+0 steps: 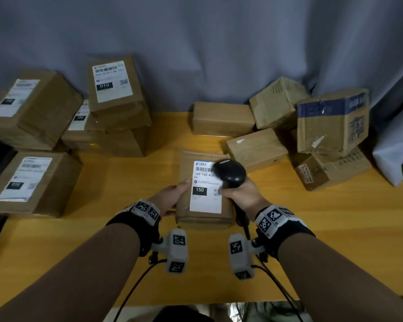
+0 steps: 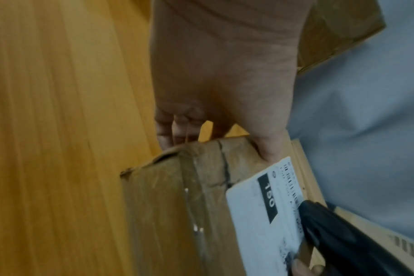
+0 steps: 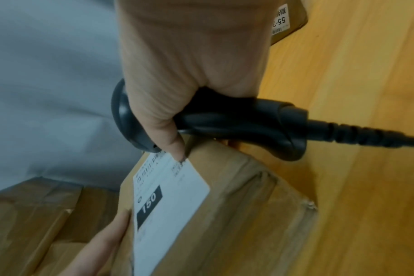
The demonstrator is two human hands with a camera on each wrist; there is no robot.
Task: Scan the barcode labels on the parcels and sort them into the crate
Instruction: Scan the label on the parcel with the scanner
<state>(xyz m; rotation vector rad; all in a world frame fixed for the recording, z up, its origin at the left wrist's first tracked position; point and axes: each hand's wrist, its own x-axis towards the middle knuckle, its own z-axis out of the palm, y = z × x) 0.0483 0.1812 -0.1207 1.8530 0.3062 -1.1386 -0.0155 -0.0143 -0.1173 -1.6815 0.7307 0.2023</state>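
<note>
Labelled parcel point(image 1: 204, 189) mid-table point(image 1: 126, 240); parcel stacks apparently left and right.

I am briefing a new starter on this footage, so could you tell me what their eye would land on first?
First, the parcel at the table's centre, its white label marked 150 facing up, with the left hand gripping its left edge. Next, the black scanner gripped in the right hand, its head over the label's barcode. Around them, labelled boxes stacked at the left and a jumble of unlabelled-looking boxes at the right.
</note>
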